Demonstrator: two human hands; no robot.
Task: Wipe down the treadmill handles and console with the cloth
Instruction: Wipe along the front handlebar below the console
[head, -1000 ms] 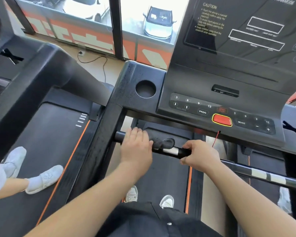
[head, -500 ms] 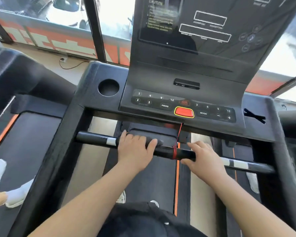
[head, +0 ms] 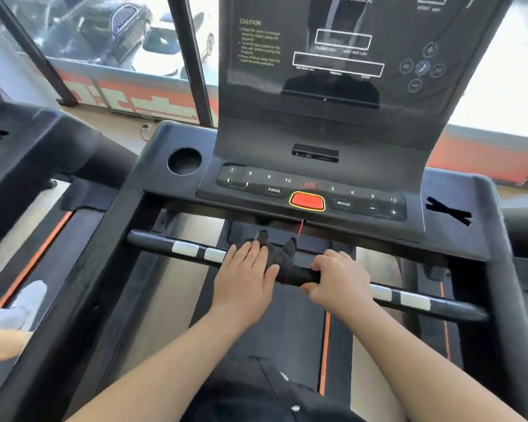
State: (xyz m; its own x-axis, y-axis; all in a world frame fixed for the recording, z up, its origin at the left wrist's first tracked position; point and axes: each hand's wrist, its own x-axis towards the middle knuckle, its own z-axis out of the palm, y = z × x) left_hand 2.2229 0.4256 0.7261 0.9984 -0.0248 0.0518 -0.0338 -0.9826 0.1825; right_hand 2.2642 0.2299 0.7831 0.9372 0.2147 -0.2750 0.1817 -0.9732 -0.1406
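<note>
The left hand (head: 244, 278) slides right along the handlebar (head: 153, 242). A second ago it sat near the bar's left end; now it lies near the middle, with both silver patches (head: 185, 248) bare to its left. The right hand (head: 339, 278) shifts right too, gripping the bar close beside it. The dark cloth (head: 282, 257) between them bunches up, its folds standing above the bar.

cloth (head: 284, 258) on handlebar (head: 153, 240) between left hand (head: 244, 280) and right hand (head: 340, 281), console (head: 317, 132) behind, cup holder (head: 184, 161) at its left
</note>
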